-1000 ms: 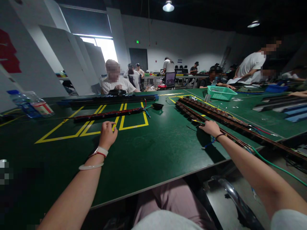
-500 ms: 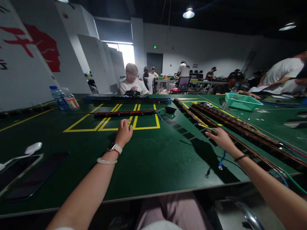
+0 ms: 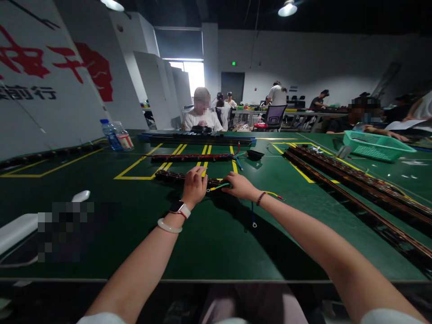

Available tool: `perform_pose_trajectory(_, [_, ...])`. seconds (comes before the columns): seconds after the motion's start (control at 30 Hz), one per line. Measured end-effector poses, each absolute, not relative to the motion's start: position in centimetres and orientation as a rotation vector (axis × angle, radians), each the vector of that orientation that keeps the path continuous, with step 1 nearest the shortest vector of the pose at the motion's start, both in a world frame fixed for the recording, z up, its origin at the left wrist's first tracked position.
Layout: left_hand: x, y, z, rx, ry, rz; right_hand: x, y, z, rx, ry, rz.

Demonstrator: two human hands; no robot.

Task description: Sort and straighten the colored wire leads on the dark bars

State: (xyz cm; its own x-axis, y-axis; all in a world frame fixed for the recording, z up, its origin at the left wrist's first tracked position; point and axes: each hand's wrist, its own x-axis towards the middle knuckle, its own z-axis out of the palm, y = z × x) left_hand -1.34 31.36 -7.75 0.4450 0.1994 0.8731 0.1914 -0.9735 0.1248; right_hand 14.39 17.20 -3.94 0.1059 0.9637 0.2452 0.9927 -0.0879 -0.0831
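Observation:
A long dark strip [image 3: 173, 177] with small parts along it lies flat on the green table [image 3: 216, 243], just in front of me. My left hand [image 3: 195, 184] is curled over its middle, with a watch and a pale bangle on the wrist. My right hand [image 3: 240, 185] grips the strip's right end, where green, yellow and blue wires [image 3: 252, 211] come out. The blue wire hangs down onto the table under my wrist.
A second strip [image 3: 192, 157] lies farther off inside yellow floor-tape lines, and a long black rail [image 3: 199, 138] behind it. Several long strips [image 3: 340, 173] run along the right. A green basket [image 3: 374, 146] stands far right, two bottles [image 3: 117, 135] far left. People sit beyond.
My right hand has carried a strip from the pile at the right over to the middle of the table. My left hand, resting in a fist before, has closed on it.

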Motion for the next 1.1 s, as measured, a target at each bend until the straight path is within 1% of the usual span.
perform_pose_trajectory(0.17, [-1.7,32.8,-7.9,2.635,0.529,1.504,13.5,21.3,-5.3,-2.045,-2.100,-0.173])
perform_pose_trajectory(0.3, [-2.0,33.6,-7.7,2.483,0.535,1.460,13.8,22.1,-6.5,-1.939,-2.110,-0.119])
perform_pose_trajectory(0.4, [-2.0,33.7,-7.7,2.411,0.530,1.448,14.3,21.3,-6.8,-1.827,-1.972,-0.155])
perform_pose_trajectory(0.5, [-1.8,33.3,-7.7,2.420,0.436,1.311,15.4,19.4,-6.4,-1.769,-1.762,-0.196])
perform_pose_trajectory(0.67, [-1.6,32.4,-7.4,2.347,0.236,1.022,17.9,15.2,-5.7,-1.883,-1.483,-0.300])
perform_pose_trajectory(0.77, [-1.5,31.7,-7.2,2.275,0.234,0.921,18.1,13.7,-6.1,-1.847,-1.575,-0.242])
perform_pose_trajectory(0.9, [-1.3,30.8,-7.0,2.113,0.243,0.954,15.8,14.0,-7.1,-1.718,-1.749,-0.241])
perform_pose_trajectory(1.0, [-1.3,30.2,-6.8,1.968,0.128,0.917,13.9,14.9,-7.4,-1.630,-1.883,-0.309])
perform_pose_trajectory(1.1, [-1.1,29.4,-6.8,1.981,-0.015,0.958,13.2,15.4,-7.5,-1.610,-1.950,-0.314])
